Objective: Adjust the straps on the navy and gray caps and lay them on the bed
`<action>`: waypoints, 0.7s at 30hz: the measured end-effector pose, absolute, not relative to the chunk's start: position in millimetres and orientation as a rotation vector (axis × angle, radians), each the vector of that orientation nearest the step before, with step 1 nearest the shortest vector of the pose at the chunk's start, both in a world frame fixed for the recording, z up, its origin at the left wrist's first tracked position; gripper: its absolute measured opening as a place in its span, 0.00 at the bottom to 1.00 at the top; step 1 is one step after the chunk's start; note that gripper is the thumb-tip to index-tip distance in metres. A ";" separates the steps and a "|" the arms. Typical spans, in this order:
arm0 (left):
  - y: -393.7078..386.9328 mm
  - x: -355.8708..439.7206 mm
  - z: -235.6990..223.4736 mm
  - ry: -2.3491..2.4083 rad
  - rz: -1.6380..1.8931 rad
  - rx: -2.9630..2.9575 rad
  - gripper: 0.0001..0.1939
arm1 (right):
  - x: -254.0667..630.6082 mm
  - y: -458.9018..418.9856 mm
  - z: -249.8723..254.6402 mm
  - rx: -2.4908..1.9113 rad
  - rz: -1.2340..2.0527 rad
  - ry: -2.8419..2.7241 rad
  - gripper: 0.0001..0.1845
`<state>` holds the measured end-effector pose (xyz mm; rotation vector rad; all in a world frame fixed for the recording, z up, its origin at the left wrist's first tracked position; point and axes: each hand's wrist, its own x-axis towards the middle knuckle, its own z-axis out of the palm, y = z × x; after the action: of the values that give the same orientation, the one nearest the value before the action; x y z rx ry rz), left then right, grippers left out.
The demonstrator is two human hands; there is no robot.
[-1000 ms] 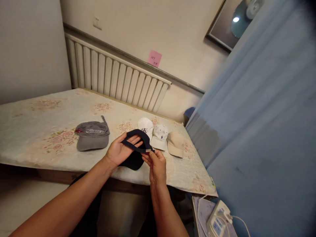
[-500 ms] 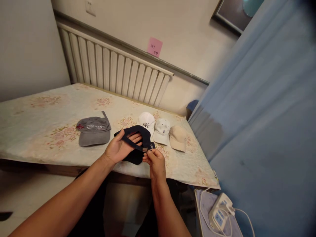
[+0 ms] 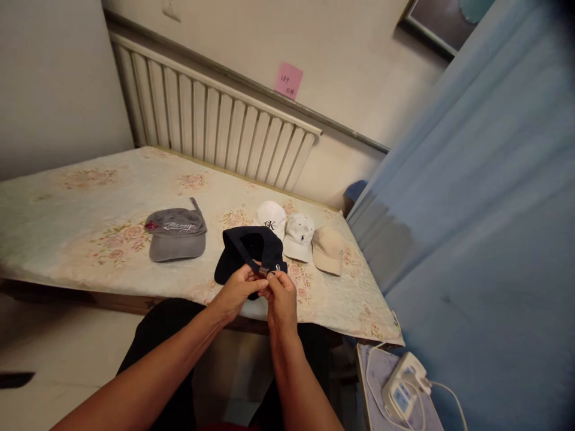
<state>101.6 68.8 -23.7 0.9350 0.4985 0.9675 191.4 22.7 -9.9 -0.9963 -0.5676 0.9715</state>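
A dark navy cap (image 3: 245, 251) is held over the near edge of the flowered bed (image 3: 90, 209), its open back turned toward me. My left hand (image 3: 238, 290) and my right hand (image 3: 281, 296) meet at the cap's rear strap, fingers pinched on it around the small metal buckle (image 3: 265, 272). A grey cap (image 3: 177, 232) with white lettering lies flat to the left. Behind the navy cap lie a white cap (image 3: 269, 216) with a black logo, a second white cap (image 3: 297, 234) and a beige cap (image 3: 329, 248), side by side.
A white slatted headboard (image 3: 215, 129) runs along the wall, with a pink note (image 3: 288, 79) above it. A blue curtain (image 3: 471, 209) fills the right. A white power strip (image 3: 402, 389) with cables sits low on the right, on a small stand.
My left hand has slid out from under the cap's back opening and joined my right hand at the strap buckle. The cap now sits lower and nearer the bed. The view shifted slightly.
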 end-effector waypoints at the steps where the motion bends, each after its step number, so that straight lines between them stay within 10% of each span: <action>1: 69.0 102.4 -24.6 0.522 0.983 0.943 0.16 | 190.7 22.8 -11.3 -1.001 0.978 -0.563 0.08; 21: 77.2 94.2 -23.4 0.478 1.088 0.991 0.19 | 185.6 24.2 0.1 -1.012 1.020 -0.534 0.07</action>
<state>94.2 77.2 -23.4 0.9908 0.4782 1.0880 185.6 24.2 0.1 -1.0120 -0.5343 1.0203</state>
